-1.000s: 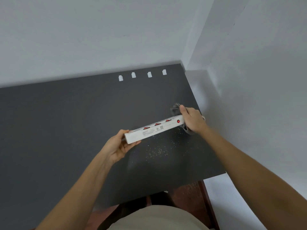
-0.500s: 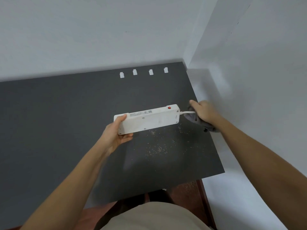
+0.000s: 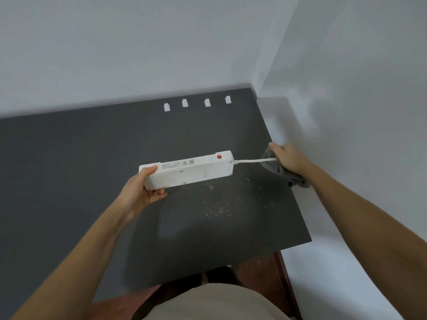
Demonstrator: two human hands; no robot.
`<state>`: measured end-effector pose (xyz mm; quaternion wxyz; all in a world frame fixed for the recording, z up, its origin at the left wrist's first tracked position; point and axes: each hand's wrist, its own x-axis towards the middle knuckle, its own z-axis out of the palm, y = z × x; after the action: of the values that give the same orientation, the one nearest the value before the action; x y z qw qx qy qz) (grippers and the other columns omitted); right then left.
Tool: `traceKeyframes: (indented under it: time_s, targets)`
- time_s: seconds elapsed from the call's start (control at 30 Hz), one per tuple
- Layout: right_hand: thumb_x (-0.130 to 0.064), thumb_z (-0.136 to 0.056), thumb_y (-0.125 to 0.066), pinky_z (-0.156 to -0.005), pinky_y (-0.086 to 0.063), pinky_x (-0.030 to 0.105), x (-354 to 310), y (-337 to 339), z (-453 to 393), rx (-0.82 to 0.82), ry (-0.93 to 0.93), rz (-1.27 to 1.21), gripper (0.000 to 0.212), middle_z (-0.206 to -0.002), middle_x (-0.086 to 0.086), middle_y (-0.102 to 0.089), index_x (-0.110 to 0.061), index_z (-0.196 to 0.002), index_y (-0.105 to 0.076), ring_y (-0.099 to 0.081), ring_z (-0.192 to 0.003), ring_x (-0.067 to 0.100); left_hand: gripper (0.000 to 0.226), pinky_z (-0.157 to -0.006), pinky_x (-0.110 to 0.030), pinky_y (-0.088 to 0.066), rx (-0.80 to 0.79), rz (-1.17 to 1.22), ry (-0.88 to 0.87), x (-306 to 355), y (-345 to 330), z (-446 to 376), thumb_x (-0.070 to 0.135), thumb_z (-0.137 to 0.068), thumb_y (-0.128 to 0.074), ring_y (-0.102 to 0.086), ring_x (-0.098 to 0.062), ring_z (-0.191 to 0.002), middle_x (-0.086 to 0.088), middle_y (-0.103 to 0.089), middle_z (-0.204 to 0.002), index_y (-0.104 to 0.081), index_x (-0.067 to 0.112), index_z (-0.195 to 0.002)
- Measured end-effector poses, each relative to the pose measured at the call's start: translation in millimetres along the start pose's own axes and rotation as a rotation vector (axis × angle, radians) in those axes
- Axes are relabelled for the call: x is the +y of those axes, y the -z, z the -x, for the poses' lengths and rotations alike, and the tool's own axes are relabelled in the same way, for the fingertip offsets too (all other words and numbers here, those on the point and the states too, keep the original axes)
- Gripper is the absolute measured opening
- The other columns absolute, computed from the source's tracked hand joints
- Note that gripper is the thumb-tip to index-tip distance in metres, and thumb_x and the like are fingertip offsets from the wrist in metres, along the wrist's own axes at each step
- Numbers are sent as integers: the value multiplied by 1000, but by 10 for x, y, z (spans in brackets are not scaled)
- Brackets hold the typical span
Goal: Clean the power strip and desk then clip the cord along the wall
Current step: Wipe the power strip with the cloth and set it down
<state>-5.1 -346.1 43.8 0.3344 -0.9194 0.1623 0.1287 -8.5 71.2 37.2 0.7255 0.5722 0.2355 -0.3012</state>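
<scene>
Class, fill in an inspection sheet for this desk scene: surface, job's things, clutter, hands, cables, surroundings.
Surface: dark grey desk, pale crumbs scattered near the right edge.
Job's things: white power strip held above the desk; four white clips along the back edge; grey cloth.
Clutter: nothing seen besides the crumbs.
Hands: left hand grips the strip's end; right hand holds the cloth around the cord.
Cables: white cord runs from the strip into the cloth.
Surroundings: white walls, corner.

The cord vanishes into the right hand and gray cloth at middle right, the power strip label print is too tiny to read, and both forearms run off the bottom edge.
</scene>
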Motion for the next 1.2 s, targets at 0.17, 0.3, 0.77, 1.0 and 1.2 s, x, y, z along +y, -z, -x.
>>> traceKeyframes:
  time_s: [0.17,0.3,0.77,1.0,1.2]
  targets:
    - [-48,-93,-38,-65,-40,26,-33,149,11,-59,-67,-42,48,-81,-2,-69,-24,-71,-73,-59,-75,11,43,-87,-32,-59,-92,-127,-222,-65,197,37,33,-75,-75,-69,-21,-97,-14,-66,-124,-67,21,-115]
    - [-58,-89,-33,-59,-41,23,-579,-203,-34,-155,77,22,60,-63,-6,-66,-16,-67,-71,-60,-62,7,82,-83,-19,-56,-219,-339,-333,5,-110,46,26,-58,-87,-67,-9,-108,7,-69,-120,-54,32,-132]
    - [-50,-97,-33,-76,-53,37,-752,-279,145,536,128,3,46,-91,12,-70,-16,-95,-64,-65,-83,31,75,-78,-33,-60,-205,-366,-602,160,-339,172,-4,-59,-82,-64,-14,-109,-4,-59,-123,-47,17,-122]
    - [-16,-94,-54,-115,-33,36,-1078,-896,530,339,593,20,36,-139,15,-53,-4,-128,-56,-47,-132,27,77,-79,-29,-59,-125,-322,-667,154,-496,55,4,-56,-86,-67,-16,-105,1,-61,-122,-49,25,-121]
    - [-20,-97,-48,-116,-30,34,-1207,-1132,663,299,726,-9,37,-138,12,-55,-6,-130,-54,-46,-133,24,77,-80,-35,-60,-128,-335,-671,238,-597,-56,2,-56,-85,-66,-12,-102,3,-61,-120,-50,26,-120]
